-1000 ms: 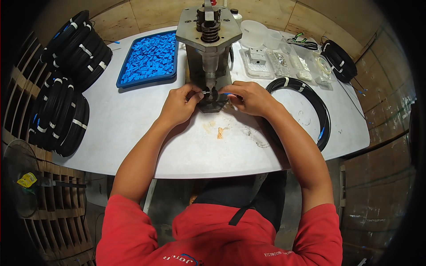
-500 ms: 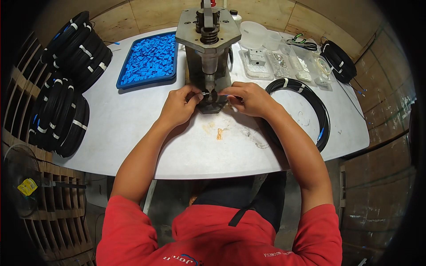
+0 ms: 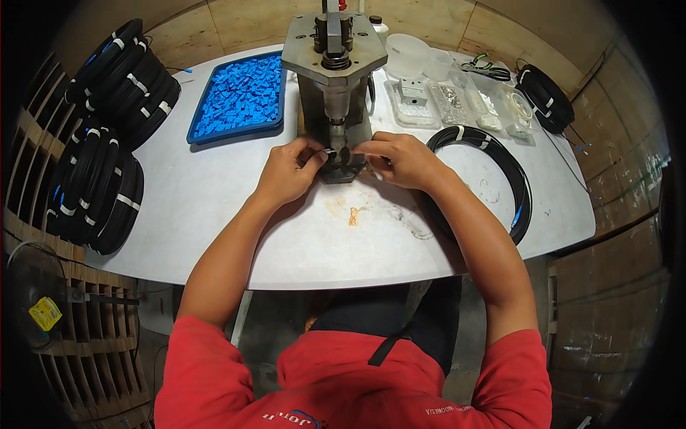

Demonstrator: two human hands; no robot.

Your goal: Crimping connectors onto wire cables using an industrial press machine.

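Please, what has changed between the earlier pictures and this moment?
The press plunger moved down; its spring is more squeezed. At left, the yellow tag shifted lower in the picture. I see nothing newly grasped or let go. The left hand and right hand stay at the press; tray and coils stayed too.

The white table (image 3: 314, 261) is brightly lit, its near edge is bowed by the fisheye lens, soft shadows are cast along both forearms (image 3: 468, 214), and fine detail between the hands (image 3: 286, 173) is dimmed.
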